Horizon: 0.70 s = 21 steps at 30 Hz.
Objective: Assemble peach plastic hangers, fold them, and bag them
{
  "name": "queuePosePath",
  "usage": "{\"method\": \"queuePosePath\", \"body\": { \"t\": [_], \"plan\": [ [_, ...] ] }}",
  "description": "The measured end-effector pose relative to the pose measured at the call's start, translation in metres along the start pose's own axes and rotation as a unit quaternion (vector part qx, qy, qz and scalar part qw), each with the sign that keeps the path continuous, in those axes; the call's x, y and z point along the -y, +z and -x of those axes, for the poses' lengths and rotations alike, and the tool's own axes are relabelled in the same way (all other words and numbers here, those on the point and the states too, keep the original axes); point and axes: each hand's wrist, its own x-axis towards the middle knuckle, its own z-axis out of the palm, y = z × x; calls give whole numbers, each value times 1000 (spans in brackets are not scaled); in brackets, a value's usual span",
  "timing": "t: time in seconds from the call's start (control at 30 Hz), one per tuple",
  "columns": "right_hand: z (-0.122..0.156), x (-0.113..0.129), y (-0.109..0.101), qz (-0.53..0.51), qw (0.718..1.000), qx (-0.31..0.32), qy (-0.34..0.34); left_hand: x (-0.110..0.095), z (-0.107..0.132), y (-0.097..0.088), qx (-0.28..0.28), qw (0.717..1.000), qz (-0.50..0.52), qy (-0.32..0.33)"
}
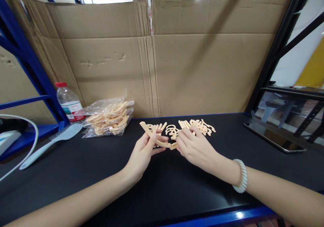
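Observation:
My left hand (144, 149) is closed on a long, curved beige piece (164, 144), its wide end sticking up to the left above the thumb. A second beige piece (174, 146) sits at the fingertips of my right hand (193, 147), mostly hidden by the closed fingers. The two pieces meet end to end between my hands, or nearly so; whether they are joined I cannot tell. Just behind my hands lie loose beige parts: straight sticks (162, 127), curved hoops (172, 130) and, to the right, a heap of small bent pieces (206, 127).
Clear plastic bags of beige parts (108, 117) lie at the back left, near a red-capped bottle (69, 102). A pale hairbrush (63, 135) and a white cable (35, 139) are on the left. A dark tablet (273, 137) lies at right. Cardboard (215, 61) walls the back.

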Motion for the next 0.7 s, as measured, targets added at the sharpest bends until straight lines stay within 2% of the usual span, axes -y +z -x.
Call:
{"method": "queuePosePath", "body": {
  "t": [0.17, 0.37, 0.5, 0.7],
  "plan": [
    [2, -3, -9, 14, 996, -73, -51, 0, -1, 0, -7, 999, -31, 21],
    [1, -9, -10, -44, 982, -131, -129, 4, 3, 2, 40, 999, -26, 1],
    [-3, -11, -10, -82, 976, -136, -152, 6, 6, 4, 60, 998, -4, -9],
    [-4, -17, -12, -141, 973, -127, -130, 8, 4, 2, 71, 997, -12, 13]
  ]
}}
